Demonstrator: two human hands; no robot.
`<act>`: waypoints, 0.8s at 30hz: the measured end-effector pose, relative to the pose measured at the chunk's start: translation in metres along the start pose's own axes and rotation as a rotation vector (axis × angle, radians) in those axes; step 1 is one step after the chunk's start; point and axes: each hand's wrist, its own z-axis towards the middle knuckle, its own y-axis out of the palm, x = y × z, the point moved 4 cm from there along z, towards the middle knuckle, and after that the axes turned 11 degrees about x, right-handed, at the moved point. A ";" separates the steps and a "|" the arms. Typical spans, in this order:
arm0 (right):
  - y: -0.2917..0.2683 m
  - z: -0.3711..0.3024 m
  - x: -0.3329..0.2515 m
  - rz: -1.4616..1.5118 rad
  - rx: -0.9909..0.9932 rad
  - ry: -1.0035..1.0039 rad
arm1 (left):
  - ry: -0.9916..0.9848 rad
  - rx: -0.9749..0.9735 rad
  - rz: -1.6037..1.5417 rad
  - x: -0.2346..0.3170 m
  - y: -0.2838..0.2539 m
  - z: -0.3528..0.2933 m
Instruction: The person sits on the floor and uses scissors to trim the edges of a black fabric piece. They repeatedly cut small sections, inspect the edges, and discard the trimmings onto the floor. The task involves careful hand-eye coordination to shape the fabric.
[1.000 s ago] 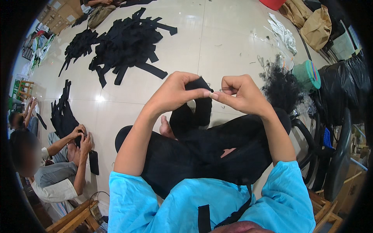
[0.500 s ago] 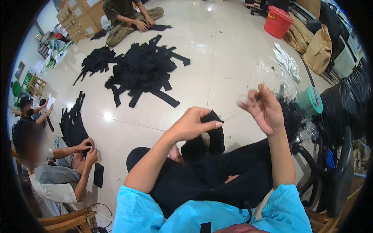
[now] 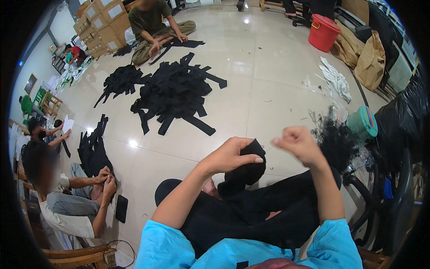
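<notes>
My left hand (image 3: 228,157) grips one end of a black fabric strip (image 3: 251,174) between thumb and fingers. The rest of the strip curves down toward my lap, over my black-clad legs. To its right, apart from the cloth, my right hand (image 3: 299,145) is raised with the fingers curled in and slightly blurred. Whatever those fingers may pinch is hidden. Beyond both hands, a large pile of black fabric strips (image 3: 172,92) lies on the tiled floor, beside a smaller pile of strips (image 3: 121,82).
At left a seated person (image 3: 67,210) handles something small beside black strips (image 3: 95,154) and a phone (image 3: 121,209). Another person (image 3: 154,31) sits at the far side. To my right are tangled black scraps (image 3: 338,142), a green bucket (image 3: 362,125) and a black chair base (image 3: 365,201).
My right hand has gone from spread, lifted fingers, with a fine thread faintly visible toward the strip, to a curled shape. The strip's end has turned slightly; the whole view has shifted a little.
</notes>
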 end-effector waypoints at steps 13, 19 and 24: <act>-0.004 0.010 -0.004 0.823 0.157 -0.005 | 0.248 0.316 0.415 -0.012 -0.003 0.009; 0.020 -0.008 -0.036 -0.382 0.254 -0.615 | 0.184 0.453 0.323 -0.017 -0.001 0.008; 0.023 -0.005 -0.017 -0.504 -0.011 -0.357 | 0.215 0.442 0.219 -0.025 0.003 0.017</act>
